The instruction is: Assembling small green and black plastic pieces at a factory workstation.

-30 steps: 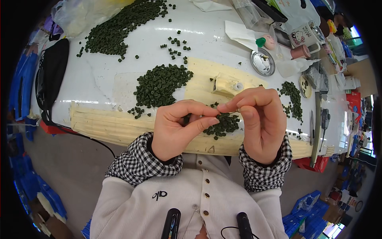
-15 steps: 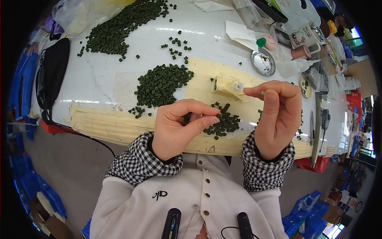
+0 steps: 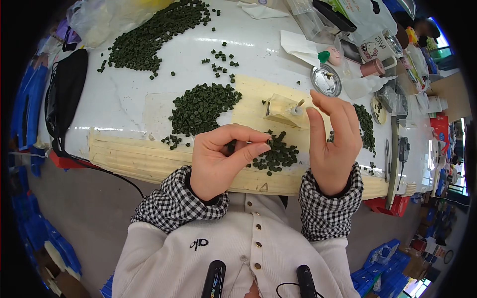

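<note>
My left hand point(image 3: 223, 159) is closed in a pinch above a small pile of dark green plastic parts point(image 3: 279, 155). What sits between its thumb and fingertip is too small to make out. My right hand point(image 3: 334, 141) is open, thumb and fingers apart, just right of a tape-wrapped block point(image 3: 285, 113). From a white bottle-like tip on that block rises a short thin stick point(image 3: 300, 104), apart from my fingers. Farther left lies a larger heap of the green parts point(image 3: 202, 108).
A big mass of green parts point(image 3: 149, 39) spreads at the far left near a plastic bag point(image 3: 102, 22). More green parts point(image 3: 365, 126) lie right of my right hand. Behind are a round metal lid point(image 3: 326, 80) and a mug point(image 3: 377, 47). Tweezers point(image 3: 387, 159) lie at the right.
My right hand has let go of the thin stick, which now stands in the white tip. Its fingers have spread and shifted slightly left. My left hand has barely moved.
</note>
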